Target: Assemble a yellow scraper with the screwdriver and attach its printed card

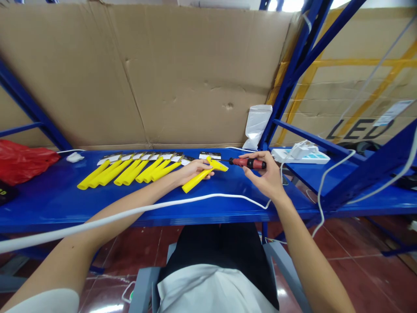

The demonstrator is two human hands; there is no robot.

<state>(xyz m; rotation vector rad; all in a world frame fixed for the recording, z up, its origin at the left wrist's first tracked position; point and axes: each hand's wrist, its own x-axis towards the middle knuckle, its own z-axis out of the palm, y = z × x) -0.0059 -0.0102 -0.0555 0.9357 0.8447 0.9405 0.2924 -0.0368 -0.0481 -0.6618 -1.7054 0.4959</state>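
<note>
My left hand (pixel 192 170) is closed round a yellow scraper (pixel 198 180), its wide head pointing right and its handle slanting down toward me. My right hand (pixel 270 176) grips a red-and-black screwdriver (pixel 241 162) between thumb and fingers. The driver lies level, its shaft pointing left toward the scraper's head; whether the tip touches it I cannot tell. Behind the scraper lies a black-and-white card (pixel 210 156) on the blue bench. To the left, several more yellow scrapers (pixel 127 172) lie side by side, with black-and-white pieces at their far ends.
A white cable (pixel 182 201) crosses in front of my left forearm. At the far left are a red plastic bag (pixel 26 160) and a white crumpled scrap (pixel 74 157). A white pouch (pixel 257 124) leans by the blue post, near a power strip (pixel 302 155). Cardboard (pixel 195 78) stands behind the bench.
</note>
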